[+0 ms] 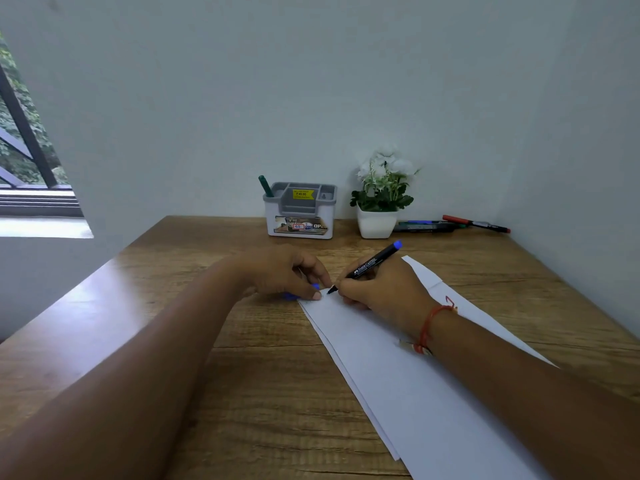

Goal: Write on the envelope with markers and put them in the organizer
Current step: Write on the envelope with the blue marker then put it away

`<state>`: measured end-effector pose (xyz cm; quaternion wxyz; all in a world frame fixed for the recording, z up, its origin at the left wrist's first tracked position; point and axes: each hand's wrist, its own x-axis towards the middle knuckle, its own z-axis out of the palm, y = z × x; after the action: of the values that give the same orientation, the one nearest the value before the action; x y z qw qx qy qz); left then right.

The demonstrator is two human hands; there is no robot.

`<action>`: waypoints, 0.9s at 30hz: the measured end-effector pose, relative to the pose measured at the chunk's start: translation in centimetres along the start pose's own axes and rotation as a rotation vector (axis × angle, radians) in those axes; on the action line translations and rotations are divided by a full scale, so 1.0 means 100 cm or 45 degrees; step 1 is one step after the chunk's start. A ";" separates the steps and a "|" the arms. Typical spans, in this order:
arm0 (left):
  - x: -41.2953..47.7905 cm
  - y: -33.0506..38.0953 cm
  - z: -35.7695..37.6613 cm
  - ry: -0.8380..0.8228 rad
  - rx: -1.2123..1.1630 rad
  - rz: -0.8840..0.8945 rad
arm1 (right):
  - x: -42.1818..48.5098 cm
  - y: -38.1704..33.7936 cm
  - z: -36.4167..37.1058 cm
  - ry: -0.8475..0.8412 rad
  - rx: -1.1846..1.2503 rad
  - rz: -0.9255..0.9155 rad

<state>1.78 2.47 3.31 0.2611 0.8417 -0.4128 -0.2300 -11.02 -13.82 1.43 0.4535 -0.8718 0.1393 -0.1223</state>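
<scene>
A long white envelope (pixel 377 358) lies slanted on the wooden desk. My right hand (pixel 381 289) grips a black marker with a blue end (pixel 372 265), its tip touching the envelope's far left corner. My left hand (pixel 287 271) presses that corner down with its fingertips and holds a blue cap (pixel 291 295) under the palm. The grey and white organizer (pixel 300 211) stands at the back of the desk with a green marker (pixel 266 186) upright in its left slot.
A white pot of white flowers (pixel 379 199) stands right of the organizer. Several loose markers (pixel 450 225), one of them red, lie in the back right corner against the wall. A window is at the far left.
</scene>
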 end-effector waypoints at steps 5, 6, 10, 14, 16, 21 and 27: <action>0.001 0.002 0.000 -0.002 0.029 -0.014 | 0.000 0.001 0.003 0.001 -0.035 -0.061; 0.001 0.002 0.000 -0.003 0.041 -0.013 | 0.001 0.002 0.004 0.006 -0.026 -0.062; 0.001 0.002 0.000 0.008 0.026 -0.022 | 0.004 0.003 0.002 -0.031 -0.006 -0.054; 0.001 0.002 0.000 -0.006 0.003 -0.008 | 0.007 0.004 0.002 -0.025 0.011 -0.010; 0.001 0.000 0.000 0.004 -0.024 -0.004 | 0.008 0.005 0.002 -0.018 0.063 0.016; 0.000 0.002 0.000 -0.004 -0.003 -0.011 | 0.008 0.002 -0.001 -0.024 0.062 0.009; -0.001 0.004 -0.001 -0.019 0.009 -0.040 | 0.006 0.003 0.001 -0.014 0.032 -0.047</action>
<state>1.51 2.33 3.63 0.2515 0.8473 -0.4022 -0.2388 -10.47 -14.09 1.18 0.4629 -0.8690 0.1193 -0.1277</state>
